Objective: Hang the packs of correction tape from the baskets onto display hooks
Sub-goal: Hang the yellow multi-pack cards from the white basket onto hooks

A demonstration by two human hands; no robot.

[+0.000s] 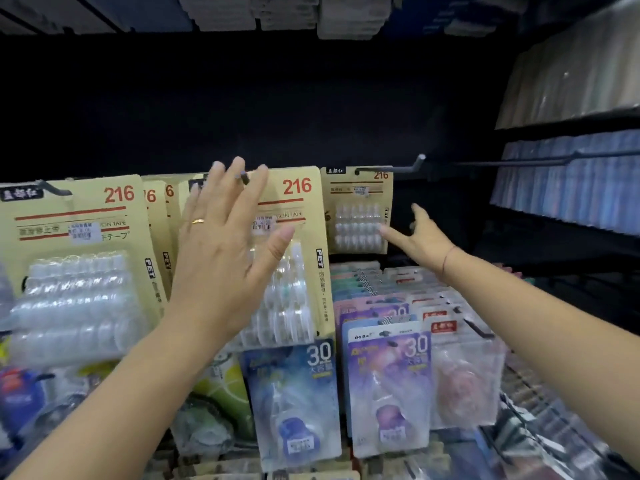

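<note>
Correction tape packs [79,237], beige cards printed 216 with clear blisters of rolls, hang in a row against the dark back wall of the display. The left hand [221,244] is spread over the front pack [301,209] of the middle stack, fingers straight and apart, grasping nothing. A gold ring [198,221] shows on one finger, and the dark tip of a hook [244,177] pokes out between the fingertips. From here I can't tell whether the palm actually presses the card.

Farther back and to the right, the far pack [356,202] hangs on a second hook [391,169] whose upturned end sticks out to the right. The right hand [424,237] reaches toward it with loose, outstretched fingers, one fingertip at the card's lower right edge, and it holds nothing.

Nearer and lower hang other goods. A blue pack [294,393] marked 30 hangs just below the middle stack. A purple pack [388,386] is beside it on the right, and a pink pack [464,375] farther right again. Dark shelves [554,123] on the right side carry blurred stock.
</note>
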